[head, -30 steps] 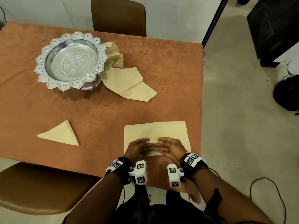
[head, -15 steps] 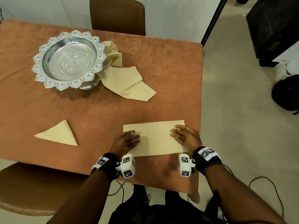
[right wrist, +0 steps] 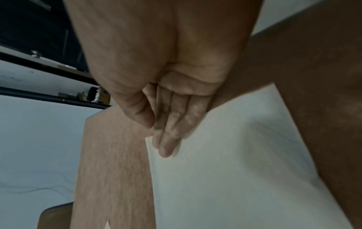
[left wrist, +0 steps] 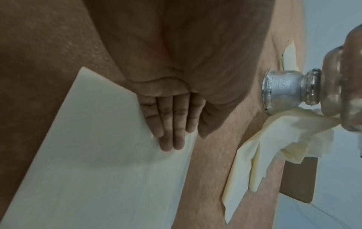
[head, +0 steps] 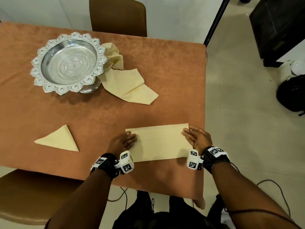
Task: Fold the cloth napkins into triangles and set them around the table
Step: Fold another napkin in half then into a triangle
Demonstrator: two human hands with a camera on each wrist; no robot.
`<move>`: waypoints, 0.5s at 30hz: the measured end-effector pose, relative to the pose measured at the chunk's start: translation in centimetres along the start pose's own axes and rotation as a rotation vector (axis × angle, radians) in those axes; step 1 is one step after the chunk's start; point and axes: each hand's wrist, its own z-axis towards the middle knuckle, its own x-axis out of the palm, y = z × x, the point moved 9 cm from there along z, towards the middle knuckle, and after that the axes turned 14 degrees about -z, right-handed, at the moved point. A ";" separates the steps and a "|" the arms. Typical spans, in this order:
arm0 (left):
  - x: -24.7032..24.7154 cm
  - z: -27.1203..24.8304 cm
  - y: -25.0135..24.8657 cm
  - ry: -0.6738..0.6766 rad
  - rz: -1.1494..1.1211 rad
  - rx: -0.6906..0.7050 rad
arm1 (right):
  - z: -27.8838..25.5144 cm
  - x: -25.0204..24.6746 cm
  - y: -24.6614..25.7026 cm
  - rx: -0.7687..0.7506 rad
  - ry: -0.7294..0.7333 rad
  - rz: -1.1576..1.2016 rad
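Observation:
A cream napkin lies folded into a rectangle near the table's front right edge. My left hand lies flat on its left end, fingers straight. My right hand presses flat on its right end, straight fingers at the far right corner. A finished triangle napkin lies at the front left. Loose crumpled napkins lie beside the silver bowl.
An ornate silver pedestal bowl stands at the back left on the orange tablecloth. Brown chairs stand at the far side and at the near left. The table's right edge runs just past my right hand.
Both hands slid apart from the napkin's middle to its left and right ends, smoothing it flat. The napkin stays a rectangle.

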 end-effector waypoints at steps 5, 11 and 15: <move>-0.3 -0.9 -1.2 -0.019 0.232 0.067 | -1.6 -2.9 1.6 -0.173 -0.184 -0.406; -0.2 -4.7 4.6 -0.023 0.524 -0.214 | -3.7 -1.1 2.9 -0.391 -0.194 -0.990; -0.8 -5.5 8.1 -0.036 0.652 -0.293 | -3.3 4.4 4.3 -0.587 0.001 -1.251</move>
